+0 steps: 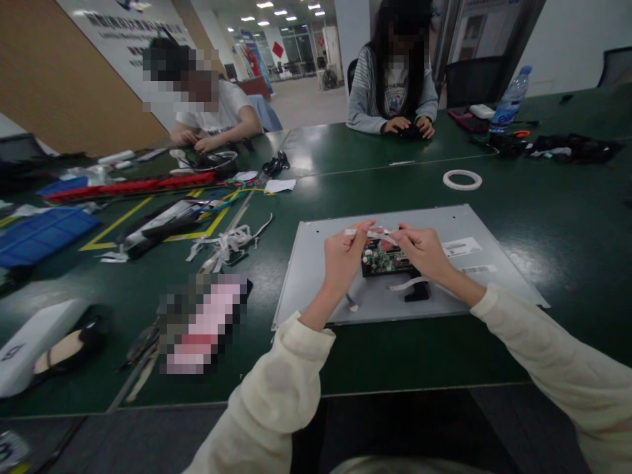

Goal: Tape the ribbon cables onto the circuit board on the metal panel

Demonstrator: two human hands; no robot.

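My left hand (342, 260) and my right hand (422, 249) are raised over a flat grey metal panel (303, 286). Between their pinched fingertips stretches a narrow white strip of tape (379, 234), one end of it sticking out past the left fingers. Under the hands, a green circuit board (388, 262) in a black frame sits on the panel, partly hidden by my fingers. Another white strip (407, 284) hangs or lies below my right hand, beside a black piece (417, 293). A short cable (351, 303) with a pale end lies near my left wrist.
A white tape roll (462, 180) lies beyond the panel. Left are crumpled white strips (230, 247), a phone-like pink item (210, 322) and a blue tray (44, 236). Two people sit across the table. A water bottle (511, 102) stands far right.
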